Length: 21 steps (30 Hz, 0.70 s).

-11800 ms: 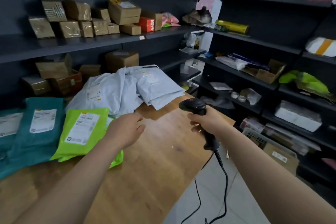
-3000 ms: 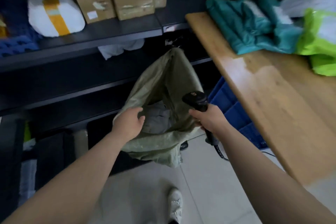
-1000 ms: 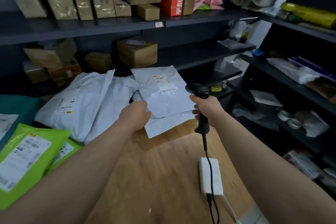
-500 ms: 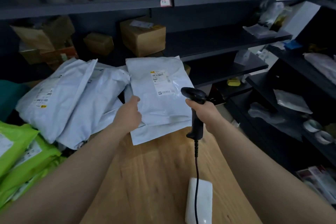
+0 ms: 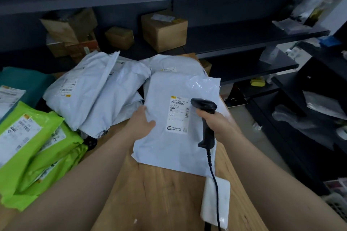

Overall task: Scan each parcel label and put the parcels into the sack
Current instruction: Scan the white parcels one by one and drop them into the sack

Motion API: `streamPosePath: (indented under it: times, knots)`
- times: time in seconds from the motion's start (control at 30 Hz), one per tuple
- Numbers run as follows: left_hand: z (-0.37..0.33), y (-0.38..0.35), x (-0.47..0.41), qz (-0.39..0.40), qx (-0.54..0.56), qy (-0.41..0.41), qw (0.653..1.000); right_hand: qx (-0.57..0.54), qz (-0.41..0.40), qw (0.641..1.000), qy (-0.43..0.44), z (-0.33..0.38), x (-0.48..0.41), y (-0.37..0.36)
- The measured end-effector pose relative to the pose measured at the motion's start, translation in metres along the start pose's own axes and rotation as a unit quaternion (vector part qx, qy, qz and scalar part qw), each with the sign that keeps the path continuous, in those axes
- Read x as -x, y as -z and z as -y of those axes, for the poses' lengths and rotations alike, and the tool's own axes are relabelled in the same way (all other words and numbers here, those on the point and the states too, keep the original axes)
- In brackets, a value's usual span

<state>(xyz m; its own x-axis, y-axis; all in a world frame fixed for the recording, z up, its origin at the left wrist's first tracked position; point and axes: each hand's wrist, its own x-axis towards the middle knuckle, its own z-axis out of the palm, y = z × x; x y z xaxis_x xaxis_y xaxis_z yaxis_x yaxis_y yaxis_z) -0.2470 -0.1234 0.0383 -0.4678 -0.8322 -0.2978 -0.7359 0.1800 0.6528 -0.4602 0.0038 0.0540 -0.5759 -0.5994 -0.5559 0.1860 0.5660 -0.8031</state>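
- Trailing from the scanner (image 5: 204, 106) back toward the wearer, the black cable (image 5: 214, 170) crosses a white box (image 5: 216, 200) on the wooden surface (image 5: 159, 193). A quick swing of the scanner could, I judge, tug that box off the near edge.
- The right hand (image 5: 218, 124) has its fingers (image 5: 201, 113) curled tight round the scanner handle, with the head aimed away over the label's right side. Held this close and off-centre, the beam may miss the barcode and give no read.
- The left hand (image 5: 140, 124) lies on the grey parcel (image 5: 174, 148), its fingers (image 5: 143, 108) fairly straight along the left edge and the thumb on top, pressing rather than gripping. So light a hold could let the slick bag slide.
- The parcel lies flat on the surface between the two sets of fingers. It is a soft, wrinkled, glossy mailer, and its white label (image 5: 178, 114) faces up just right of the left fingers.
- Left of the left fingers lie green parcels (image 5: 32, 148). Beyond those fingers more grey parcels (image 5: 93, 92) lean in a heap that a careless pull might topple.
- The sack is not in view.
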Motion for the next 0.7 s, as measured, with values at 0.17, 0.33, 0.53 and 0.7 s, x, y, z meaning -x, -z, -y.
streamPosePath:
  times: [0.17, 0.33, 0.53, 0.7]
  knots:
    - [-0.01, -0.004, -0.013, -0.067, 0.074, 0.034, 0.994, -0.029, -0.019, 0.999, 0.012, -0.001, 0.003, -0.001]
    - [-0.023, 0.007, 0.009, -0.056, 0.175, 0.011, 0.983, -0.031, -0.019, 0.997, 0.062, 0.002, 0.028, 0.004]
    - [-0.031, 0.039, 0.05, -0.059, 0.345, -0.029, 0.936, -0.014, 0.006, 0.992, 0.126, 0.015, 0.067, 0.002]
    - [-0.004, 0.077, 0.083, 0.001, 0.43, 0.024, 0.903, -0.002, 0.075, 0.979, 0.19, 0.031, 0.102, -0.017]
